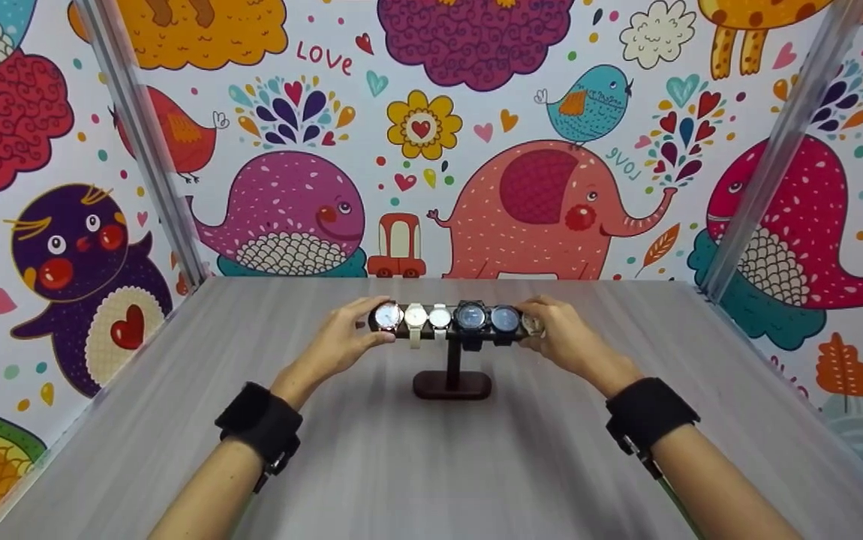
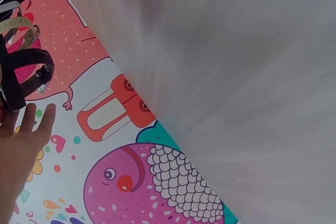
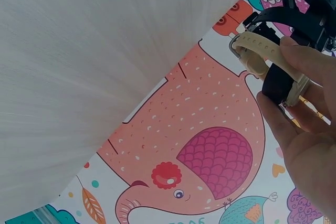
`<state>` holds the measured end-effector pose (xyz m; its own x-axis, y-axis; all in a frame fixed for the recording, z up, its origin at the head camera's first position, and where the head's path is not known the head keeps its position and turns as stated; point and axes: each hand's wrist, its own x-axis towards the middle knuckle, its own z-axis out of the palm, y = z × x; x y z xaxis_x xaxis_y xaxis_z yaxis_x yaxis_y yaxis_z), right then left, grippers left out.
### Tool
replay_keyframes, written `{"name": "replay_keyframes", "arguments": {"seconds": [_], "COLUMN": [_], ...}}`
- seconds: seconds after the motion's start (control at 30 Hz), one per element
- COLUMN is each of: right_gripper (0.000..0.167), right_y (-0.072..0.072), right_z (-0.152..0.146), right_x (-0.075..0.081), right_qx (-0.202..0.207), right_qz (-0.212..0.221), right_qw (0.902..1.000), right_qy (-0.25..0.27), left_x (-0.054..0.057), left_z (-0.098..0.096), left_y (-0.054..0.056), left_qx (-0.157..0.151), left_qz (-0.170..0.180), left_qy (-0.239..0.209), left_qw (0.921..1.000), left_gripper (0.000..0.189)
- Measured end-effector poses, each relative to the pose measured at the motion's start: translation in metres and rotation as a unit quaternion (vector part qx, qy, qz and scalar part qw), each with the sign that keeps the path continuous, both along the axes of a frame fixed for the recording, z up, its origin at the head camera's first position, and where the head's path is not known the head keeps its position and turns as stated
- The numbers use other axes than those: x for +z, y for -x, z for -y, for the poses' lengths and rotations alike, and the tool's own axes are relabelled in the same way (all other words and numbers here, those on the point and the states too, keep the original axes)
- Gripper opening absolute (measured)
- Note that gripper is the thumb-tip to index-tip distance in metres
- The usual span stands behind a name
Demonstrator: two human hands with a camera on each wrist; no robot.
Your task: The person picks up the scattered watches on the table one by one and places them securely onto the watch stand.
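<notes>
A dark watch stand (image 1: 452,385) bears a row of several wristwatches on its horizontal bar. My left hand (image 1: 341,334) holds the leftmost wristwatch (image 1: 387,316) at the bar's end, index finger above and thumb below. Its dark strap (image 2: 32,59) loops beneath the bar in the left wrist view. At the other end, my right hand (image 1: 570,335) grips the rightmost wristwatch (image 1: 532,323), partly hidden by the fingers. A beige strap (image 3: 262,47) shows there in the right wrist view, with the thumb against it. Between the hands sit light-strapped watches (image 1: 416,316) and dark ones (image 1: 470,316).
The stand's rounded base rests on a grey wood-grain table (image 1: 431,465). Printed panels with cartoon animals enclose the back and sides, with metal posts (image 1: 150,150) at the corners. Both wrists wear black bands (image 1: 263,424).
</notes>
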<state>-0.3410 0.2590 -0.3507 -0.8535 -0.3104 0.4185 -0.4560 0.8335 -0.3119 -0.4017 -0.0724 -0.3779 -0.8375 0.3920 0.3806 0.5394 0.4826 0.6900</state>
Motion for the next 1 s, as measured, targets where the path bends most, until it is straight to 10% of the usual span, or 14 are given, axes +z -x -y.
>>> {"name": "replay_keyframes", "arguments": {"seconds": [0.7,1.0], "right_gripper": [0.048,0.059], "right_y": [0.006,0.002], "right_z": [0.001,-0.016], "right_x": [0.0,0.012], "right_qx": [0.013,-0.007], "right_qz": [-0.008,0.048], "right_qw": [0.9998,0.9985], "right_qy": [-0.014,-0.026], "left_x": [0.005,0.036], "left_z": [0.003,-0.002], "left_y": [-0.008,-0.005], "left_qx": [0.023,0.022], "left_qz": [0.011,0.017], "left_qy": [0.013,0.043], "left_qw": [0.9996,0.9987], "left_gripper": [0.064,0.061]}}
